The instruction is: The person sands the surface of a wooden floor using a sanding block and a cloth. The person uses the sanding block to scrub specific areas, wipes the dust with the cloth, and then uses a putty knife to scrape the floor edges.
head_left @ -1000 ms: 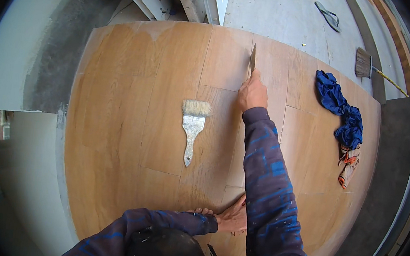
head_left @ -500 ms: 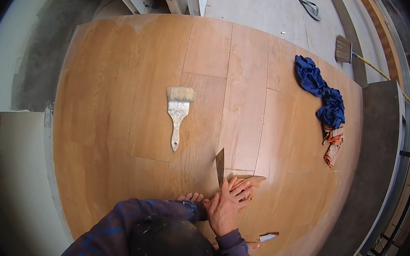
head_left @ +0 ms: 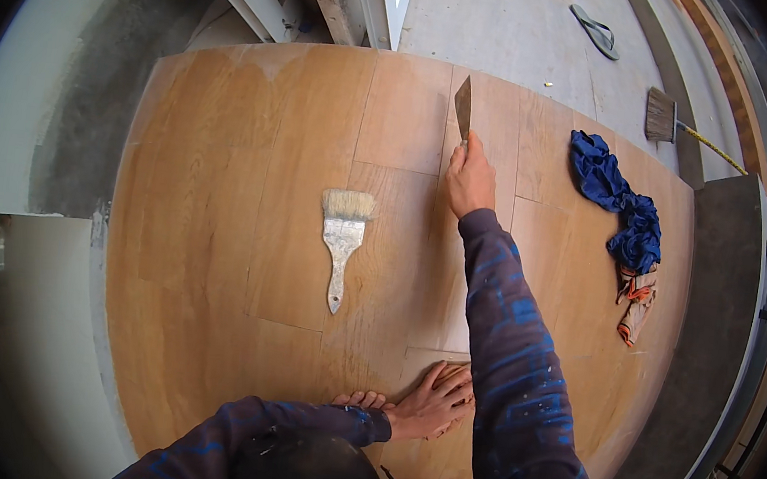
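Note:
My right hand (head_left: 473,179) is stretched far forward over the wood-look floor (head_left: 211,204), closed around the handle of a putty knife (head_left: 463,109). Its flat metal blade points away from me. My left hand (head_left: 430,412) is low, close to my bare foot (head_left: 363,399), with its fingers bent over a tan bundle that is mostly hidden beneath them. A wide paintbrush (head_left: 342,240) lies left of my right forearm, pale bristles pointing away and its handle spattered white.
A crumpled blue cloth (head_left: 638,232) and a patterned orange-and-tan cloth (head_left: 637,310) lie at the right. Beyond the boards are a broom (head_left: 661,116) and a dark flip-flop (head_left: 595,32). A grey ledge (head_left: 719,300) borders the right side, a wall (head_left: 36,298) the left.
My right hand has moved from beside my left hand to far forward, carrying the putty knife. My left hand stays low on the tan bundle. The whole view has shifted slightly.

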Demonstrator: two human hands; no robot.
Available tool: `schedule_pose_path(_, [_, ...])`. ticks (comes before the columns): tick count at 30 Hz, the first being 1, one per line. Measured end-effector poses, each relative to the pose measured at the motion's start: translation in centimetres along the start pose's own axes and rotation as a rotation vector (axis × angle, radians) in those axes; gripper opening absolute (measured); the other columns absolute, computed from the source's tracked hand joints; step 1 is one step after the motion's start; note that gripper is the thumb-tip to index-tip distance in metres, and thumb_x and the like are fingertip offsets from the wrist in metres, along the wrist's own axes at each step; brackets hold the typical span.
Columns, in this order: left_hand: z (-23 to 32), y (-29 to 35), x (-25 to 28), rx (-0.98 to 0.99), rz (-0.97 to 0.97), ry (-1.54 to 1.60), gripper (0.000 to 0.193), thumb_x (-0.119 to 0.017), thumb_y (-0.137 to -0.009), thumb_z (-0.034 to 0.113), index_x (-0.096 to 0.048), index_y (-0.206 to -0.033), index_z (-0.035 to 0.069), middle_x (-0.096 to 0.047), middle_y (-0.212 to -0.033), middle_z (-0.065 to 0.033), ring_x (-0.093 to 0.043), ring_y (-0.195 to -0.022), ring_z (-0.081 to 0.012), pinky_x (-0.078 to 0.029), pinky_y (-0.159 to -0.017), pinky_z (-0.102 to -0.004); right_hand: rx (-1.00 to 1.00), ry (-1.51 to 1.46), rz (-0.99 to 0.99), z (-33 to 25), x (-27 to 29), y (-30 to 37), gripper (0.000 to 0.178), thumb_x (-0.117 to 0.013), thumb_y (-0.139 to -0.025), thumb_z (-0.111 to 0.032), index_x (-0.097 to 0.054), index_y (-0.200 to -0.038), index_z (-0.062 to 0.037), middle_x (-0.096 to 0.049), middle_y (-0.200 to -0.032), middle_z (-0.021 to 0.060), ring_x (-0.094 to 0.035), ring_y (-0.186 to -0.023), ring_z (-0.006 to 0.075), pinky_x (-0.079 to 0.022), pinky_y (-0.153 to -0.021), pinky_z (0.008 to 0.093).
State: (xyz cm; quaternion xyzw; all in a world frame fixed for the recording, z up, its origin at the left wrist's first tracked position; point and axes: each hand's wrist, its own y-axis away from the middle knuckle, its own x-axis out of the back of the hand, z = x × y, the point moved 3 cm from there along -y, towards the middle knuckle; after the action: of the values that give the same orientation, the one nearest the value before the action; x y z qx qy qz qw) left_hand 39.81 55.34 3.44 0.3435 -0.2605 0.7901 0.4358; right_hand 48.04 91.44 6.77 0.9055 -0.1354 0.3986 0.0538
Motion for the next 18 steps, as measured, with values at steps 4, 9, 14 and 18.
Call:
schedule_pose_path(4, [-0.3,0.9,1.3,0.054,-0.081,0.091,0.052,-0.072,-0.089,0.033,-0.062,-0.137,0.017,-0.045,-0.16,-0.0105,-0.028,-0.16,-0.0338,-0.018,-0.127,-0.0684,-0.064,0.001,-0.029,-0.3,-4.5,-6.0,0.043,-0.051,-0.108,-0.026,-0.055,-0.146,-0.0072,-0.072,-0.121,0.0321,-0.069,-0.114,0.0526,-0.054,-0.101,0.058])
schedule_pose_path(9, [-0.6,1.3,1.3,0.047,-0.127,0.13,0.053,-0.071,-0.09,0.033,-0.061,-0.14,0.016,-0.043,-0.163,-0.0104,-0.027,-0.161,-0.0321,-0.019,-0.126,-0.0665,-0.164,0.049,-0.113,-2.8,-5.2,-7.8,0.037,-0.051,-0.108,-0.028,-0.057,-0.138,-0.0083,-0.071,-0.123,0.0329,-0.068,-0.116,0.0528,-0.054,-0.101,0.0586])
schedule_pose_path(14, [-0.7,3.5,-0.8,0.042,0.063,0.084,0.05,-0.068,-0.091,0.036,-0.063,-0.135,0.013,-0.052,-0.148,-0.0083,-0.041,-0.148,-0.0265,-0.03,-0.122,-0.0572,-0.269,0.101,-0.19,-4.2,-3.2,-0.6,0.035,-0.05,-0.109,-0.027,-0.054,-0.139,-0.0085,-0.071,-0.119,0.0347,-0.069,-0.113,0.055,-0.055,-0.098,0.0604])
schedule_pose_path(18, [-1.3,4.8,-0.5,0.111,-0.042,0.314,0.045,-0.068,-0.091,0.034,-0.065,-0.132,0.014,-0.052,-0.149,-0.0081,-0.039,-0.149,-0.0285,-0.027,-0.123,-0.0615,-0.221,0.005,-0.145,-0.6,-0.4,15.3,0.05,-0.052,-0.11,-0.019,-0.043,-0.157,-0.0056,-0.071,-0.088,0.0365,-0.07,-0.087,0.0569,-0.054,-0.079,0.0621])
